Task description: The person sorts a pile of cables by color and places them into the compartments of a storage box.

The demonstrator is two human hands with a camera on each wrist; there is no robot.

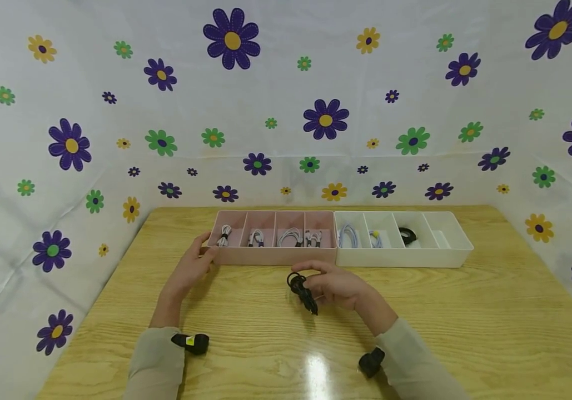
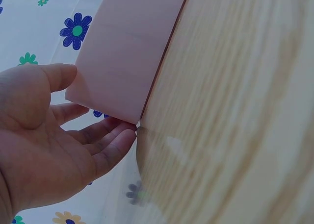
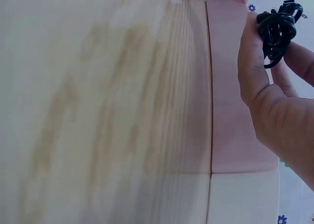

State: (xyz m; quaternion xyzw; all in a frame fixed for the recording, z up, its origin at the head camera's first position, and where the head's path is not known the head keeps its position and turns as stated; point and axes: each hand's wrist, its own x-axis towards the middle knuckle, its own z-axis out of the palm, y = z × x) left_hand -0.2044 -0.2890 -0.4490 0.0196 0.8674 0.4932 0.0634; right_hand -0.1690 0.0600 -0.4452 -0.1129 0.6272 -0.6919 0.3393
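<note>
My right hand (image 1: pixel 338 286) pinches a coiled black cable (image 1: pixel 303 293) between thumb and fingers, above the table in front of the boxes. In the right wrist view the bundled cable (image 3: pixel 277 33) sits at the fingertips. At the left end of a pink divided box (image 1: pixel 275 256), my left hand (image 1: pixel 192 272) touches the corner. The left wrist view has that hand (image 2: pixel 64 140) with its thumb at the box's front face and loosely bent fingers along its end wall. Tied white cables (image 1: pixel 224 235) and a grey-white cable (image 1: pixel 291 238) lie in the pink compartments.
A white divided box (image 1: pixel 406 258) adjoins the pink one on the right. It holds a pale blue cable (image 1: pixel 348 236), a cable with a yellow part (image 1: pixel 376 238) and a black coil (image 1: pixel 408 235). Flower-printed cloth (image 1: pixel 286 89) surrounds the wooden table (image 1: pixel 245 344).
</note>
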